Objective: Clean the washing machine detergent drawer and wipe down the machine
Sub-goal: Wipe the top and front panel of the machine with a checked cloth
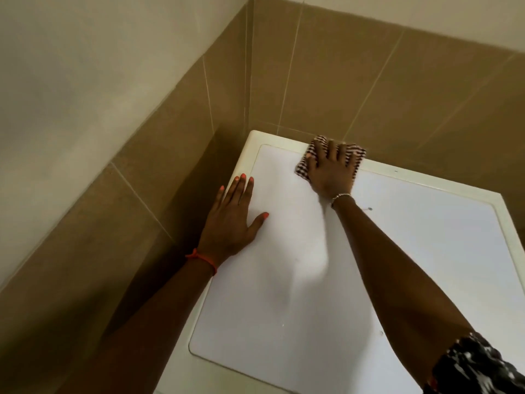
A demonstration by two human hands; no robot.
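The white top of the washing machine [326, 280] fills the lower right of the head view, with a cream rim around a flat white panel. My right hand [331, 169] presses a brown-and-white checked cloth [356, 153] flat against the back edge of the top, fingers spread over it. My left hand [231, 220] lies flat and open on the left side of the top, palm down, holding nothing. The detergent drawer is out of sight.
Brown tiled walls [369, 81] meet in a corner right behind the machine. A narrow dark gap [181, 211] runs between the machine's left side and the left wall. A small dark speck [369, 208] lies on the panel right of my right wrist.
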